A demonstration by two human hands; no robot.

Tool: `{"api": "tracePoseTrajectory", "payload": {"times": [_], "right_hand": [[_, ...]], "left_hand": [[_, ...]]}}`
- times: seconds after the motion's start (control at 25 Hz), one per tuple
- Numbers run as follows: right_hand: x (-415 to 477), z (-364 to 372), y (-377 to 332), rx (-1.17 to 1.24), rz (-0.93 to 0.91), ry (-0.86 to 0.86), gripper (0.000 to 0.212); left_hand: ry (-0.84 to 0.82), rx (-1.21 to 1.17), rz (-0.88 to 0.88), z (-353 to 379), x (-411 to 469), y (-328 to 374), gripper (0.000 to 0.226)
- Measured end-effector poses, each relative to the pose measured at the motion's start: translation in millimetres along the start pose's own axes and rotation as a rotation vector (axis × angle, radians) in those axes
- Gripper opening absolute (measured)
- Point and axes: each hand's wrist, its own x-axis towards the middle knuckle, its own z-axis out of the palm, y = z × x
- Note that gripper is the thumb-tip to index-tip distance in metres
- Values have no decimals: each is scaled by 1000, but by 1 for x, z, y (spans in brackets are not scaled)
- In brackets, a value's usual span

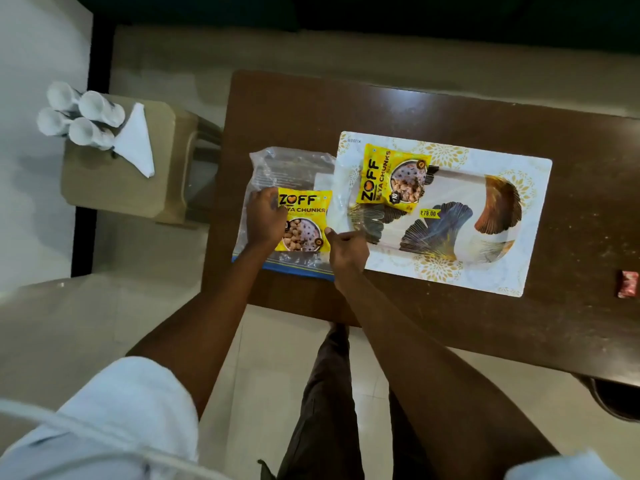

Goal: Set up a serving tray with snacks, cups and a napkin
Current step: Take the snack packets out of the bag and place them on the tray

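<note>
A white serving tray with gold and leaf patterns lies on the brown table. One yellow snack packet rests on the tray's left part. A second yellow snack packet sits over a clear plastic bag to the left of the tray. My left hand grips this packet's left edge and my right hand pinches its lower right corner. Several white cups and a folded white napkin stand on a beige stool at the left.
The brown table has a small red wrapper near its right edge. The beige stool stands left of the table. A dark round seat shows at the lower right. My legs are below the table edge.
</note>
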Motion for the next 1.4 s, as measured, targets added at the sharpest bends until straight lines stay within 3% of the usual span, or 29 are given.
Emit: {"api": "tracePoseTrajectory", "payload": {"times": [0.08,0.16,0.24,0.48,0.64,0.76,0.84,0.92,1.04,1.2,1.28,1.4], "right_hand": [[-7,15,10,139,236,-57,48],[-16,25,13,339,414,-138,32],[-20,35,14,413,441,-146,23],[-21,43,16,472,366,-134,27],[-18,26,18,502,290,-145,16],[-16,2,13,514,161,-176,22],[-15,-18,8,460,58,-183,18],[-11,-48,-1,308,-16,-146,29],[3,-97,-17,141,-85,-124,47],[24,-137,-22,105,-100,-155,47],[34,-145,-18,91,-125,-111,52],[46,-148,-14,95,-179,-116,29]], "left_hand": [[-130,183,244,-6,10,-3,47],[-238,293,399,-5,22,6,47],[-256,369,425,1,35,12,42],[-334,504,410,5,41,-17,28],[-310,52,122,0,11,-46,20],[-305,-345,-163,6,-35,-42,19],[-310,-569,-254,14,-59,-27,27],[-350,-701,-267,24,-74,-5,39],[-422,-691,-231,39,-82,33,29],[-435,-588,-186,64,-85,66,18],[-400,-576,-196,73,-88,73,28],[-346,-523,-187,80,-81,79,51]]}}
